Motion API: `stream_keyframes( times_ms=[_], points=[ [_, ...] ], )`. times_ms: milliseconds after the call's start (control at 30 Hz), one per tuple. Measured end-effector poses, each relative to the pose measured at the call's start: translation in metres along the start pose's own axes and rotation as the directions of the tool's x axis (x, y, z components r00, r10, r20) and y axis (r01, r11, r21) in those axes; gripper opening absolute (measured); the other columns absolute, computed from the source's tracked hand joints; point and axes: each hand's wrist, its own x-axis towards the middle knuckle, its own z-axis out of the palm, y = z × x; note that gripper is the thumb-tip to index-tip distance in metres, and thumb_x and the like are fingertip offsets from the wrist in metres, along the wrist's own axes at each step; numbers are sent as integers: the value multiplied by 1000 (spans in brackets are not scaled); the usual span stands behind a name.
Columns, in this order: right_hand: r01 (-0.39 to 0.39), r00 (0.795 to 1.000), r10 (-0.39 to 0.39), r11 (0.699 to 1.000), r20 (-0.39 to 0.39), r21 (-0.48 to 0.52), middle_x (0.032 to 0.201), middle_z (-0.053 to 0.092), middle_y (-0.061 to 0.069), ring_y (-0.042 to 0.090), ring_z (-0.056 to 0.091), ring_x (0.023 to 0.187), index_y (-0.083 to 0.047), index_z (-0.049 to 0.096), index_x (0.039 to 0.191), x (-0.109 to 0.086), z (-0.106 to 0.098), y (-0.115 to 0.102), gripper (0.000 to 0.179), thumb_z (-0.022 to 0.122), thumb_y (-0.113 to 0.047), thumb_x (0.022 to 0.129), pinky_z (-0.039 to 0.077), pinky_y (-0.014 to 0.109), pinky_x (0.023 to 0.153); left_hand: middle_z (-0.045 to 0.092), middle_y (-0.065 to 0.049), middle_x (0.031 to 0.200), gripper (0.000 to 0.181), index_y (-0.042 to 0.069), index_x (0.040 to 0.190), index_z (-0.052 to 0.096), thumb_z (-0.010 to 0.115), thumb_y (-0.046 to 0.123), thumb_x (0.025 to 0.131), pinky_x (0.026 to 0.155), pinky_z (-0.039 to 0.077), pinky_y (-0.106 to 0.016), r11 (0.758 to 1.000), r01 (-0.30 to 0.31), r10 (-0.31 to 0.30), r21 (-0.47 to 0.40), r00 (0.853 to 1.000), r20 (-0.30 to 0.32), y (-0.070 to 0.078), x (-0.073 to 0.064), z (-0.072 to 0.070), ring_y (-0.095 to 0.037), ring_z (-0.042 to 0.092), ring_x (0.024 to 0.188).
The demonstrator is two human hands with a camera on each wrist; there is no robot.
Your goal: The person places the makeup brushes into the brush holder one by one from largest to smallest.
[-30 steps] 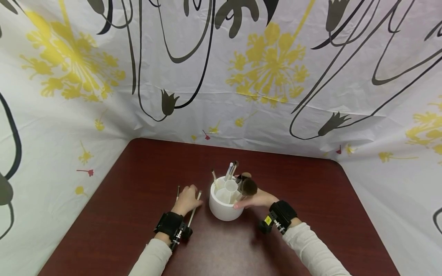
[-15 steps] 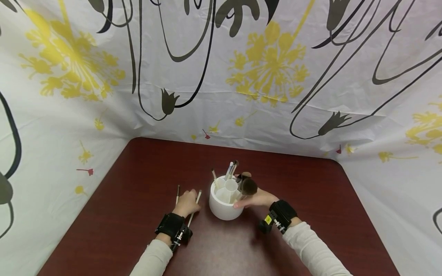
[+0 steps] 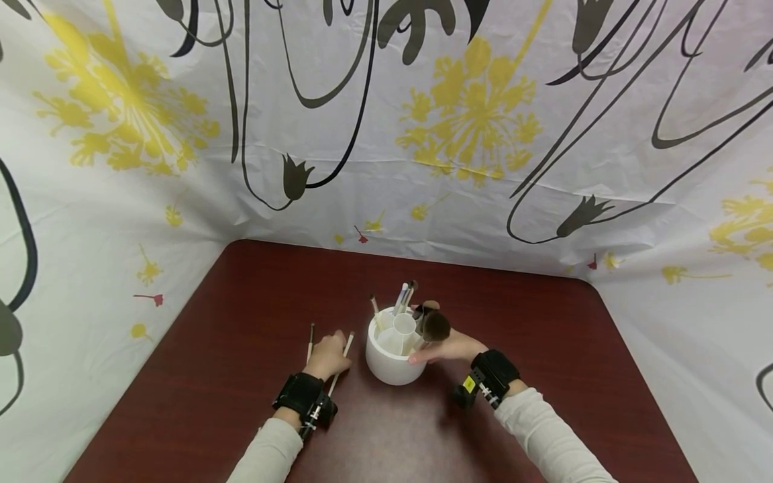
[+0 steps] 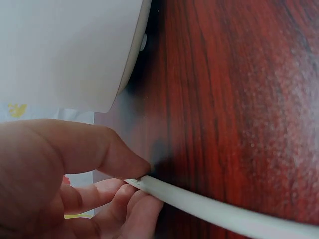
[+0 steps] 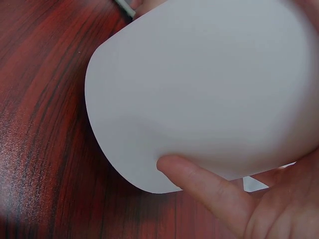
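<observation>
A round white brush holder [image 3: 394, 372] with inner compartments stands upright on the table. My right hand [image 3: 460, 347] grips its right side, the thumb lying along the white wall [image 5: 199, 94] in the right wrist view. To the left of the holder, my left hand [image 3: 328, 357] pinches a thin, pale-handled makeup brush [image 3: 348, 344] low over the table. The left wrist view shows thumb and fingertips meeting on its white handle [image 4: 209, 209]. A second slim brush [image 3: 311, 341] shows just left of that hand, its lower part hidden.
Several brushes stand in the holder, among them a big one with dark bristles [image 3: 435, 327] at its right and a thin one [image 3: 375, 306] at its left. The dark red table [image 3: 272, 288] meets a patterned white cloth [image 3: 362, 208] at the back and sides.
The left thumb has drawn in and the fingers have closed on the pale-handled brush. My right hand and the holder have stayed in place.
</observation>
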Motion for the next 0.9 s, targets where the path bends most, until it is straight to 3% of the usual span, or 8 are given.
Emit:
stream_keyframes(
  times_ms=[133, 267, 433, 600, 800, 900],
  points=[
    [13, 1000, -13, 1000, 6, -15, 109, 59, 17, 21, 58, 96, -3, 30, 137, -1, -1, 0, 89, 76, -36, 69, 47, 53, 79, 50, -6, 68, 26, 0, 91, 51, 68, 4, 72, 49, 40, -29, 999, -24, 23, -23, 999, -25, 0, 1, -3, -19, 48, 57],
    [22, 1000, -21, 1000, 6, -18, 111, 57, 21, 26, 57, 99, -9, 8, 145, 0, -1, 0, 104, 76, -35, 70, 47, 53, 79, 51, -5, 69, 25, 0, 92, 53, 66, 6, 72, 51, 40, -29, 998, -48, 45, -40, 996, -77, 3, 3, -9, -18, 49, 58],
    [20, 1000, -20, 1000, -5, -23, 116, 54, 23, 27, 58, 98, -10, 3, 145, 1, -1, -1, 107, 76, -34, 70, 48, 52, 77, 56, -7, 74, 24, 1, 93, 53, 66, 6, 73, 56, 43, -31, 994, -75, 63, -77, 988, -143, 8, 7, -20, -19, 53, 64],
    [16, 1000, -17, 1000, -8, -26, 109, 59, 21, 26, 59, 97, -9, 9, 145, 0, -1, 0, 104, 76, -34, 70, 48, 51, 78, 57, -8, 78, 25, 2, 96, 53, 66, 7, 75, 57, 44, -32, 988, -67, 39, -142, 982, -187, 19, 7, -36, -20, 54, 67],
    [10, 1000, -10, 999, -5, -31, 117, 54, 22, 28, 58, 100, -14, 3, 146, 3, -2, 2, 114, 77, -44, 65, 49, 49, 77, 58, -8, 81, 27, 3, 97, 53, 66, 7, 74, 57, 46, -31, 977, -75, 22, -200, 967, -255, 33, 6, -54, -20, 56, 69],
    [13, 1000, -13, 999, -1, -31, 116, 55, 22, 27, 58, 99, -12, 3, 145, 2, -2, 3, 112, 77, -42, 66, 49, 50, 77, 58, -9, 85, 29, 4, 100, 51, 65, 7, 75, 58, 48, -31, 969, -77, 9, -235, 960, -280, 38, 5, -60, -20, 58, 72]
  ],
)
